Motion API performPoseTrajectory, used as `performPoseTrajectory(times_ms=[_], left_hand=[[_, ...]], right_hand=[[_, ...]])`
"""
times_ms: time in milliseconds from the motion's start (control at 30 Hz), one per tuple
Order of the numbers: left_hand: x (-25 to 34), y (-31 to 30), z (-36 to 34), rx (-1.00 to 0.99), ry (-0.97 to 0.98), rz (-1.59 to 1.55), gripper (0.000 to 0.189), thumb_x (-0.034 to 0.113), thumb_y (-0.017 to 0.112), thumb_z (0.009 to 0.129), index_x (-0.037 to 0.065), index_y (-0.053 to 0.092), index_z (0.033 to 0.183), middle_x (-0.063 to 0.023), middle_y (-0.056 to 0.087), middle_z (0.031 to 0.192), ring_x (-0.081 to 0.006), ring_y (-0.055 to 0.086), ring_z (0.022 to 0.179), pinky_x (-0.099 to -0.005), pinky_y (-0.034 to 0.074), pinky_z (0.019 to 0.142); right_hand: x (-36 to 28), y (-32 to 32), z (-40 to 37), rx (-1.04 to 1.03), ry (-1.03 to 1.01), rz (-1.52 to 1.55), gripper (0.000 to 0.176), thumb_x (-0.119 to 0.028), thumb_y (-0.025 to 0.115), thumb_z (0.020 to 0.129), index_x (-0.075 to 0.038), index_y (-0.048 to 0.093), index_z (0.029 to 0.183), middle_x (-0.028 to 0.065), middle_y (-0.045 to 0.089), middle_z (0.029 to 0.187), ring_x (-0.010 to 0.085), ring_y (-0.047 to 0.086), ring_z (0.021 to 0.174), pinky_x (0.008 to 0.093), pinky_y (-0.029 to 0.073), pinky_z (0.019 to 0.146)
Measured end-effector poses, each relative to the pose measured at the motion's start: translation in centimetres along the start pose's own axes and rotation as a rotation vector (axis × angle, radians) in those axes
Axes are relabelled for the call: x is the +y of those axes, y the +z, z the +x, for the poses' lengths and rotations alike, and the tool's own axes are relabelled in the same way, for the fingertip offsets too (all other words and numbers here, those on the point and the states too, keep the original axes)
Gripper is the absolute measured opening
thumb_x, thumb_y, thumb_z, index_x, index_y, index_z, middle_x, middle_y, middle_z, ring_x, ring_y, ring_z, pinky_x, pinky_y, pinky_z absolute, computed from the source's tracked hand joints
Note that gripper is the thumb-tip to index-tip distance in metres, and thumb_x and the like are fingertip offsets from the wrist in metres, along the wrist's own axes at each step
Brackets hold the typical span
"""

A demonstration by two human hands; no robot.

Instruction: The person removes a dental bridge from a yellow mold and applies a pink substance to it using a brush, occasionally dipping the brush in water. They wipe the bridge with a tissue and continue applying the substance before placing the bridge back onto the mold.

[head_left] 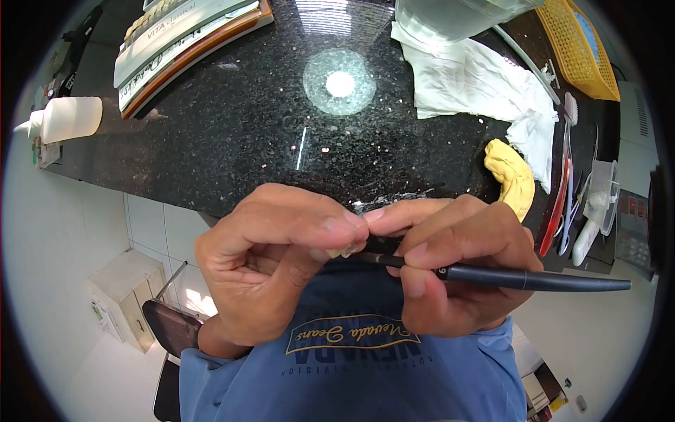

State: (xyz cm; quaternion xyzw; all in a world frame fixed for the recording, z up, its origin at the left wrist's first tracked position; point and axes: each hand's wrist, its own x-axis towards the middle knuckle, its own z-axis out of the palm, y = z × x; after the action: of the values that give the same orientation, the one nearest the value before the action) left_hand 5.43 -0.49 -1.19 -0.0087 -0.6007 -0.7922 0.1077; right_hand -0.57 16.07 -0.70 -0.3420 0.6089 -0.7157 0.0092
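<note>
Between the thumb and fingers of my left hand (271,253) is a small tooth-coloured piece (342,251), mostly covered by the fingertips. My right hand (467,257) grips a dark, slim brush (520,277), its thin tip pointing left at the small piece; whether they touch cannot be made out. One right fingertip meets the left fingertips. Both hands are in front of the blue shirt (337,380), close to the counter's near edge. A curved lump of yellow putty (510,176) lies on the counter beyond my right hand.
The dark speckled counter (232,141) holds a shade guide case (183,49) and a white bottle (72,118) at left. At right are a clear container (457,17), white cloth (464,81), yellow basket (580,53), red-handled brush (555,204) and other tools.
</note>
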Motion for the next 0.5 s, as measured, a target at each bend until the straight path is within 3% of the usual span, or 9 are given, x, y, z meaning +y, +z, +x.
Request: performPoseTrajectory(times_ms=[500], left_hand=[[0.07,0.13,-0.04,0.011,-0.008,0.000,0.014,0.005,0.066,0.085,0.003,0.059,0.097,-0.0111,0.059,0.089,-0.0200,0.061,0.081,-0.0292,0.059,0.067]], right_hand=[[0.09,0.22,-0.03,0.032,-0.015,-0.018,0.015,0.002,0.064,0.080,0.008,0.054,0.089,0.0135,0.058,0.067,0.0165,0.061,0.058,0.0447,0.058,0.076]])
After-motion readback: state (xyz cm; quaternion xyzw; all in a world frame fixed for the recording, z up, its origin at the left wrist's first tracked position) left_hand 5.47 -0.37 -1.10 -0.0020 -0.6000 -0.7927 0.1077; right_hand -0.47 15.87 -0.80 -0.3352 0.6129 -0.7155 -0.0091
